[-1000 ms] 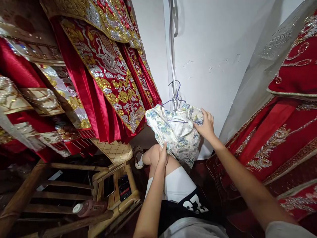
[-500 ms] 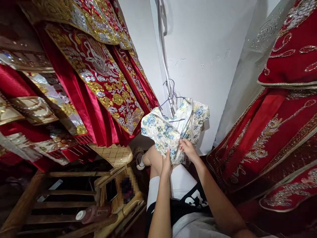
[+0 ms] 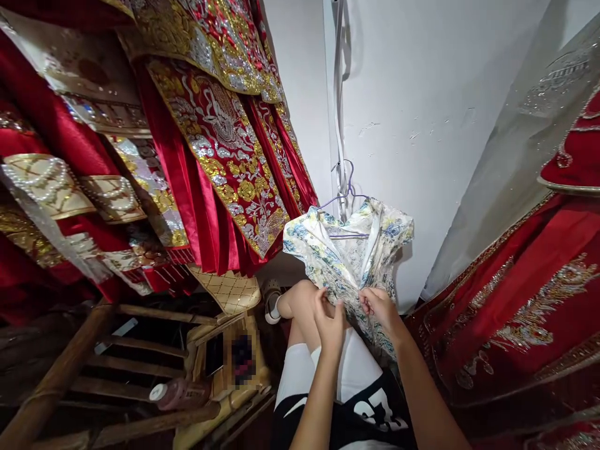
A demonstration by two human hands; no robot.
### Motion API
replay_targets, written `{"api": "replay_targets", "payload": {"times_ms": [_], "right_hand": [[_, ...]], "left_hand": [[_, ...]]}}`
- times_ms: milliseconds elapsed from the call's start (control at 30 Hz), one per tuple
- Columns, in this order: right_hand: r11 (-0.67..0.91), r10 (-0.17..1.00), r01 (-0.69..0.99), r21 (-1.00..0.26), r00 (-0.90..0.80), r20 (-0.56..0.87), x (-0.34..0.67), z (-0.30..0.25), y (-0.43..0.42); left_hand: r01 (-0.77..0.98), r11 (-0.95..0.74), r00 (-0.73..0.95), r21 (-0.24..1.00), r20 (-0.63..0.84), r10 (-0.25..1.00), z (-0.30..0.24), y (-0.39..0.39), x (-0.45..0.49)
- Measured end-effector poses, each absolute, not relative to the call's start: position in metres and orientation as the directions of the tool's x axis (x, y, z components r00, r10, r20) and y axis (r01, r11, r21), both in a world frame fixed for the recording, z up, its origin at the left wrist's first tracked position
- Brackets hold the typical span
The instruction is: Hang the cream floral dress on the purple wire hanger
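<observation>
A white short-sleeved dress (image 3: 300, 240) with blue and yellow flowers hangs in front of me on a thin purple hanger (image 3: 350, 175). Its neckline is spread wide, so the inner fabric and the hanger's lower bar show. My right hand (image 3: 380, 307) is closed in a pinch on the front edge of the dress, below the neckline. Beside it, my left hand (image 3: 329, 322) is raised with thumb and fingers apart, close to the dress's lower front. Whether its fingertips touch the cloth I cannot tell. The lower dress hangs past my right hand, near my knees.
Red embroidered gowns (image 3: 225, 144) hang at left, and another beaded red gown (image 3: 529, 300) at right by a clear plastic cover (image 3: 487, 144). A white strap (image 3: 338, 94) runs down the wall. At lower left a bamboo chair (image 3: 140, 372) holds a pink bottle (image 3: 180, 395).
My left hand has let go of the dress and its fingers have spread. The dress front has opened wider and its lower part hangs down. The view has shifted left.
</observation>
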State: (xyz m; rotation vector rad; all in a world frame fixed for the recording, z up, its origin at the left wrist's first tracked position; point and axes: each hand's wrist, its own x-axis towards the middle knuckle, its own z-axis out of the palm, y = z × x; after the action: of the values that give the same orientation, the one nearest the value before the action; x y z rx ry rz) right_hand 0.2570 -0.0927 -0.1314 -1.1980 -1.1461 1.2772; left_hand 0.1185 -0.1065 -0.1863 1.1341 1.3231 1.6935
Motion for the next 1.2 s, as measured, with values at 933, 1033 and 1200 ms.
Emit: {"api": "replay_targets", "payload": {"times_ms": [933,1033,1200], "right_hand": [[0.282,0.958,-0.152,-0.947,-0.003,0.286,0.267,0.024,-0.020],[0.312,0.946,-0.128,-0.941,-0.047,0.320,0.262,0.015,-0.024],[0.395,0.918,-0.063,-0.916,-0.013,0.397,0.261,0.007,-0.017]], "left_hand": [[0.366,-0.620,0.177,0.694,0.602,0.778,-0.066,-0.060,0.111],[0.421,-0.716,0.170,0.557,0.727,0.666,-0.004,-0.037,0.104],[0.540,-0.764,0.401,0.354,0.690,0.603,0.034,-0.018,0.102]]}}
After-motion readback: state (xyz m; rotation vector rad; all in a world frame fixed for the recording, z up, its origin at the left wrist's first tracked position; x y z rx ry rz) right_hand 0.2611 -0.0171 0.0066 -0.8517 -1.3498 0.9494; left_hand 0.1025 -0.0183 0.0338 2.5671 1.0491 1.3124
